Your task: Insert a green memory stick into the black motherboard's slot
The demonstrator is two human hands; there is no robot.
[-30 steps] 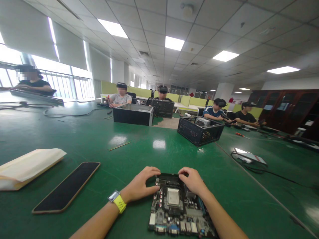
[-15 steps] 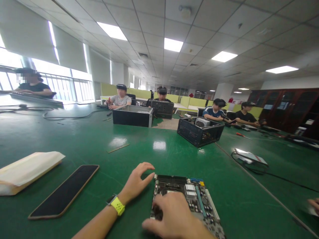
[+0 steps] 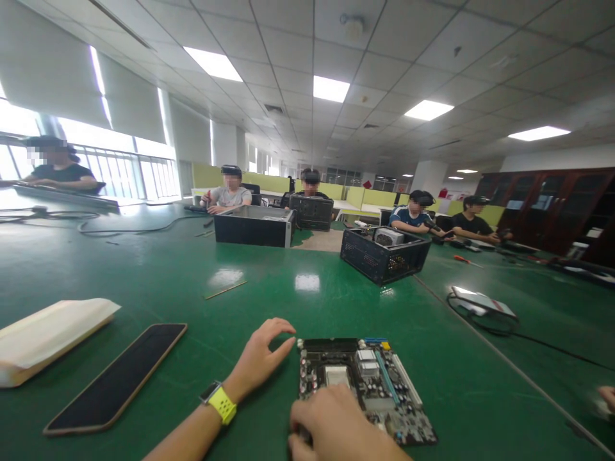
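Observation:
A motherboard (image 3: 379, 378) lies flat on the green table in front of me, its pale square processor area (image 3: 337, 376) showing. Beside its far left corner, my left hand (image 3: 262, 352) is open, thumb and fingers apart, with nothing between them. My right hand (image 3: 336, 422) covers the board's near left part. Its fingers and thumb are curled in around a dark gap by the board's left edge, and what they hold, if anything, is hidden.
Left of my hands lie a dark flat panel (image 3: 120, 378) and a paper-wrapped block (image 3: 52, 333). Ahead stand an open computer case (image 3: 384, 253) and another case (image 3: 254, 229). A thin stick (image 3: 225, 290), a cabled device (image 3: 483, 301) and a screwdriver (image 3: 466, 260) lie about. Several people sit around the table.
My right hand has drawn back toward me over the motherboard, uncovering its pale square processor area. My left hand stays open by the far left corner.

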